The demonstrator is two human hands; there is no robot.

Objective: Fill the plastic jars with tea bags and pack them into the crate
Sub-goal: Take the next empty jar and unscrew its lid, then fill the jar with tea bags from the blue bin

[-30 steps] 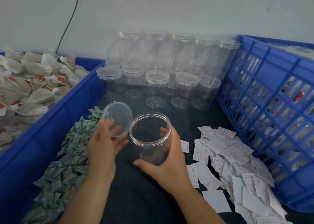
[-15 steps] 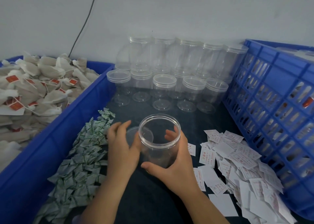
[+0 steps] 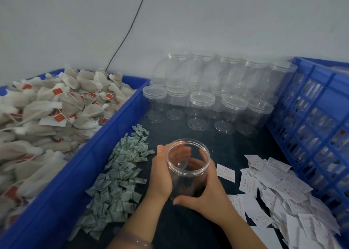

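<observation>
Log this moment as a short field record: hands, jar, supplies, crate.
left hand: grips open jar from its left side
right hand: grips same jar from the right, thumb in front
open jar: lid off, no tea bags inside
tea bags: heaped in blue bin, left
green sachets: loose pile beside the bin
paper slips: loose pile, right
lidded jars: empty, stacked by the back wall
blue crate: far right

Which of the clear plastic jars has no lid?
The clear round plastic jar gripped between the left hand and right hand: its mouth is open; the stacked jars wear lids.
</observation>
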